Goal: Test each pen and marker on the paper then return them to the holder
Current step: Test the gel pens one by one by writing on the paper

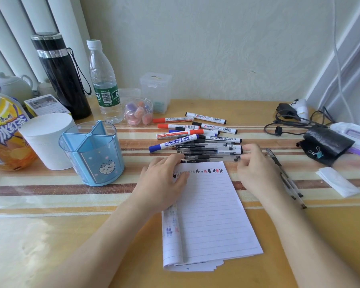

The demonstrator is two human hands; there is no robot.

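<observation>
Left end of the striped table [50,204]: black thermos [60,75], green-label water bottle [104,84], orange iced-tea bottle [4,132], white teapot [10,84]; back middle: clear jar [138,112] just beside a clear plastic box [156,90]; right: black cable [287,121], black pouch [328,140] carrying a blue binder clip [317,154], folded tissue [337,181].

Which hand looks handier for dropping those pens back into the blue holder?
Probably the left hand: it rests at the pens' left end, and the blue holder stands on that side. The right hand would have to cross the paper.
</observation>
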